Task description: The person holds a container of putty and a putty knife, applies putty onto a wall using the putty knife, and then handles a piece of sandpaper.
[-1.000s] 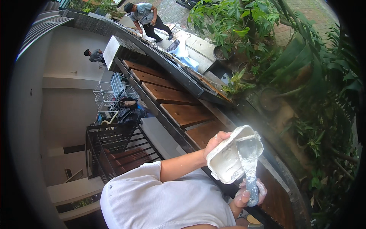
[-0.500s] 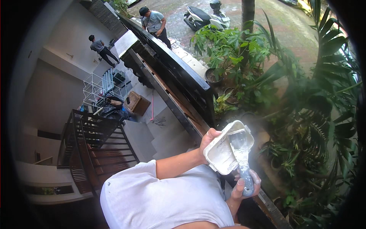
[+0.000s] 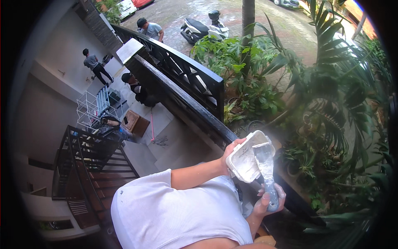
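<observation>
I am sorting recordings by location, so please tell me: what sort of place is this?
Probably the outside of a house, beside its entrance or yard: there is a black fence, garden plants next to it, and a parked scooter on paved ground beyond.

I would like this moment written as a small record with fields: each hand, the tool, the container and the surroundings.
Left hand: grips the white container at its side
Right hand: holds the scraper by its grey handle
Tool state: blade over the container, smeared white; contact unclear
Container contents: white paste-like coating
Beside: black railing, green plants
Background: scooter, three other people
</observation>
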A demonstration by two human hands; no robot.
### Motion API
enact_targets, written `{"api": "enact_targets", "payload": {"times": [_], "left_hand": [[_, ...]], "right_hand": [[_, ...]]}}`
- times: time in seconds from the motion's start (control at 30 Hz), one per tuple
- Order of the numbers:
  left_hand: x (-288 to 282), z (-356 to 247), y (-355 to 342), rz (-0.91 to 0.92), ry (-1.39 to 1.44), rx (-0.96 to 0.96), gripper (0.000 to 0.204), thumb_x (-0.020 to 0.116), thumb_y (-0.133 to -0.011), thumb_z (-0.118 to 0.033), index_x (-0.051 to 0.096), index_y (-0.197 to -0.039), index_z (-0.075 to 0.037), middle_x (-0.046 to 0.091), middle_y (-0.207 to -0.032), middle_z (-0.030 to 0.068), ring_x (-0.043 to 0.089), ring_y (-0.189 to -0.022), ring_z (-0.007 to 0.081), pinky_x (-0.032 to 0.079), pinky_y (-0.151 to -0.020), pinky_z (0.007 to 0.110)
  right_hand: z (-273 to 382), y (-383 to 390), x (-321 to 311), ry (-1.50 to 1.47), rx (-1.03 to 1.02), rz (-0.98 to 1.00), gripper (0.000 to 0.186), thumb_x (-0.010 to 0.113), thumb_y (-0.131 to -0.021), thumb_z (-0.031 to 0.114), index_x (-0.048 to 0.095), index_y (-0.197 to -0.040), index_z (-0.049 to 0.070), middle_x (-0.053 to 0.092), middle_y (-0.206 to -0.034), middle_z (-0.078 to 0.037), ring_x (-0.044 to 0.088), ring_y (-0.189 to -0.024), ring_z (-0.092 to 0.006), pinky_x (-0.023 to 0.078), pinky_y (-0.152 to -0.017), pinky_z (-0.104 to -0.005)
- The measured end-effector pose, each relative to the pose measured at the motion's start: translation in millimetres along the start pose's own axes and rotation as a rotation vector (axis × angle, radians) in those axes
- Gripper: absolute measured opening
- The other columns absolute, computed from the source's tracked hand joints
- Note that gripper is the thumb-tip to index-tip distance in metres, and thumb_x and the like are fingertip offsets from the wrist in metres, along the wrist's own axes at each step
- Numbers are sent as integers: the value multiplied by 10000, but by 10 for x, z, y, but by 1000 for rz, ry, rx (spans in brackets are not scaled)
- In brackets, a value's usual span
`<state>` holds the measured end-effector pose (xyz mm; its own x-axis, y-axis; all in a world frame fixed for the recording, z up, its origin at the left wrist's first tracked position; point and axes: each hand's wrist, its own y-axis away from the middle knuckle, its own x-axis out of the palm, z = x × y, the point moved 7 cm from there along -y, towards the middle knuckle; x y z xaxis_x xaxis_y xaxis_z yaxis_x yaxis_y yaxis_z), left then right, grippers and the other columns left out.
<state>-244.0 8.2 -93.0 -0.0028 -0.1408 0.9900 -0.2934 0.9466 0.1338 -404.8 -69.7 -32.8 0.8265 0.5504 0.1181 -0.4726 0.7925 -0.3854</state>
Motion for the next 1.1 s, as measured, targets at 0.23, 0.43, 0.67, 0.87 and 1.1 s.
{"api": "enact_targets", "payload": {"times": [0.23, 0.43, 0.67, 0.87, 1.1], "left_hand": [[-173, 215, 555, 49, 2, -184, 593, 446, -908, -478, 561, -1312, -60, 628, -1247, 159, 628, -1081, 348, 475, -982, 479], [-546, 126, 1203, -21, -183, -129, 793, 508, -792, -500, 414, -1444, -57, 423, -1423, 313, 524, -1228, 416, 451, -1029, 501], [-411, 618, 1516, 121, -185, -286, 830, 567, -748, -516, 409, -1465, -130, 286, -1503, 333, 517, -1246, 387, 474, -1006, 464], [-320, 1132, 1582, 166, -220, -463, 818, 465, -797, -546, 414, -1440, -43, 410, -1437, 309, 537, -1223, 376, 481, -1002, 450], [-240, 1892, 1759, 97, -306, -711, 770, 433, -887, -601, 425, -1431, -55, 447, -1416, 288, 524, -1252, 373, 473, -1016, 461]], "right_hand": [[228, 919, 46, -9, 57, -138, 487, 696, -794, 357, 581, -1037, -49, 638, -837, -167, 602, -559, -167, 459, -463, -233], [451, 1639, 383, 264, -61, -13, 403, 740, -775, 205, 614, -1013, -96, 677, -803, -202, 692, -705, -228, 563, -668, -316], [640, 2342, 177, 305, -34, -130, 528, 740, -788, 19, 432, -1214, -23, 666, -985, -254, 695, -822, -278, 573, -730, -362], [765, 2913, 2, 234, -63, -363, 646, 720, -819, -15, 332, -1325, 92, 626, -1067, -249, 673, -926, -300, 576, -756, -405], [1018, 3360, -437, 381, -29, -556, 639, 732, -811, 1, 334, -1306, 67, 648, -1018, -249, 681, -858, -271, 568, -720, -380]]}}
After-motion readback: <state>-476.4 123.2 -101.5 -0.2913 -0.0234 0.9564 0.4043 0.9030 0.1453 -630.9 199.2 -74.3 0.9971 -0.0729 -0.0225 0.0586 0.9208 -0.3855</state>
